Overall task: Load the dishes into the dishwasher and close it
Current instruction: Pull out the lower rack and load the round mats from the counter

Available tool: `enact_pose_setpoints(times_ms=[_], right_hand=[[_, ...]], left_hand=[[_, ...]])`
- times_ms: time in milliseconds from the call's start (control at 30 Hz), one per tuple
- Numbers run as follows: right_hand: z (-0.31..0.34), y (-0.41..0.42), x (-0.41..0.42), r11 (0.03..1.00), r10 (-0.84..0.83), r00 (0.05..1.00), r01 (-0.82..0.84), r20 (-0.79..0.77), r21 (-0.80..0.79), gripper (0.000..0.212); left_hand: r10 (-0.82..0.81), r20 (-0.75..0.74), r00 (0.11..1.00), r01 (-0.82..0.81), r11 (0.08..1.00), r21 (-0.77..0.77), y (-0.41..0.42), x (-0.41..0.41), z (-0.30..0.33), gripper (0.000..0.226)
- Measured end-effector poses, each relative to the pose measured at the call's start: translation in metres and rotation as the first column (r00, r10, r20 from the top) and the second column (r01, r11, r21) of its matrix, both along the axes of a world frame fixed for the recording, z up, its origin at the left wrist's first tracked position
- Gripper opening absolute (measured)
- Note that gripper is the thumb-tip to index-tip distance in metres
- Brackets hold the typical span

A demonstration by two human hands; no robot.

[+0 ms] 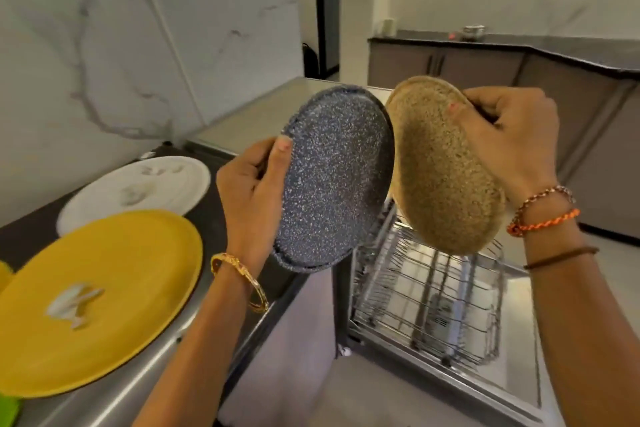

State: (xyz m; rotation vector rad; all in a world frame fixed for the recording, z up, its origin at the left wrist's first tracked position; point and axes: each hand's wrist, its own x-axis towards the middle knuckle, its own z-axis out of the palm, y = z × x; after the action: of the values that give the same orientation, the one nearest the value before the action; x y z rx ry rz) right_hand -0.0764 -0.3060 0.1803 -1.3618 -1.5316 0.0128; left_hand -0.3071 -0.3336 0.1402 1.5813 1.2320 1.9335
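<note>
Left hand: your left hand (254, 191) pinches the blue speckled plate (337, 180) at its left rim, thumb on the face, fingers curled behind; the plate stands nearly on edge in the air, above the counter's end.
Right hand: your right hand (512, 142) grips the brown speckled plate (443, 166) at its upper right rim, fingers wrapped over the edge; this plate is also tilted steeply and hangs over the open dishwasher.
Plate relation: the two plates meet or nearly meet at their inner rims; whether they touch cannot be told.
Dishwasher: the door (450, 402) lies folded down and the lower wire rack (426, 291) is pulled out over it, just below the brown plate.
Progress: early, by judgement. No dish is visible in the part of the rack that shows; neither held plate is yet slotted.
Remaining: seat both held plates, bring over the yellow plate (100, 302) and the white plate (135, 194), which lie flat on the dark counter (207, 215) at your left, then push in the rack and shut the door.
Residue: pale scraps sit on the yellow and white plates; what they are is too blurred to tell.
Obstructions: nothing visible blocks the rack; with both hands full, the plates likely have to go in one at a time.
Surroundings: marble-patterned wall (104, 62) behind the counter; grey cabinets (485, 73) with a dark worktop across the room.
</note>
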Motion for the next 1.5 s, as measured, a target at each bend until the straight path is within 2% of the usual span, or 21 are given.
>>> enact_pose_setpoints(times_ms=[100,167,233,267,433,500,567,733,1000,1233,1367,1500], right_hand=[[-0.010,0.005,0.053,0.990,-0.108,0.993,0.111,0.042,-0.082,0.021],[-0.022,0.014,0.072,0.973,-0.127,0.991,0.132,0.038,-0.187,0.019],[-0.028,0.031,0.141,0.940,-0.219,0.975,0.223,0.044,-0.257,0.019],[-0.035,0.036,0.148,0.935,-0.206,0.977,0.214,0.059,-0.284,0.018],[-0.082,0.066,0.239,0.885,-0.181,0.974,0.223,0.138,-0.409,0.017],[-0.110,0.083,0.273,0.852,-0.167,0.978,0.206,0.123,-0.482,0.019],[-0.133,0.104,0.300,0.827,-0.192,0.978,0.208,0.084,-0.522,0.020],[-0.189,0.157,0.334,0.755,-0.258,0.965,0.233,0.049,-0.613,0.020],[-0.279,0.252,0.360,0.687,-0.383,0.924,0.273,-0.017,-0.673,0.016],[-0.329,0.333,0.384,0.640,-0.292,0.950,0.280,0.111,-0.715,0.019],[-0.378,0.376,0.404,0.660,-0.179,0.963,0.270,0.202,-0.701,0.021],[-0.438,0.411,0.414,0.710,-0.112,0.965,0.244,0.237,-0.660,0.021]], left_hand=[[-0.113,-0.072,0.991,0.112,0.994,-0.021,0.015,0.050,-0.014,0.018],[-0.151,-0.122,0.981,0.144,0.988,-0.060,0.022,0.065,-0.021,0.022],[-0.263,-0.132,0.956,0.244,0.959,-0.146,0.052,0.134,-0.037,0.023],[-0.277,-0.139,0.951,0.252,0.952,-0.176,0.056,0.138,-0.038,0.020],[-0.310,-0.341,0.888,0.191,0.921,-0.340,0.116,0.229,-0.076,0.008],[-0.327,-0.448,0.832,0.130,0.900,-0.415,0.139,0.259,-0.097,0.018],[-0.362,-0.495,0.790,0.081,0.862,-0.501,0.160,0.282,-0.117,0.020],[-0.450,-0.451,0.771,0.026,0.729,-0.684,0.213,0.314,-0.156,0.029],[-0.509,-0.403,0.761,-0.033,0.590,-0.807,0.318,0.336,-0.222,0.032],[-0.550,-0.264,0.793,0.021,0.456,-0.890,0.394,0.373,-0.289,0.036],[-0.522,-0.317,0.792,-0.020,0.496,-0.868,0.415,0.390,-0.339,0.034],[-0.554,-0.321,0.768,0.029,0.531,-0.847,0.433,0.402,-0.386,0.031]])
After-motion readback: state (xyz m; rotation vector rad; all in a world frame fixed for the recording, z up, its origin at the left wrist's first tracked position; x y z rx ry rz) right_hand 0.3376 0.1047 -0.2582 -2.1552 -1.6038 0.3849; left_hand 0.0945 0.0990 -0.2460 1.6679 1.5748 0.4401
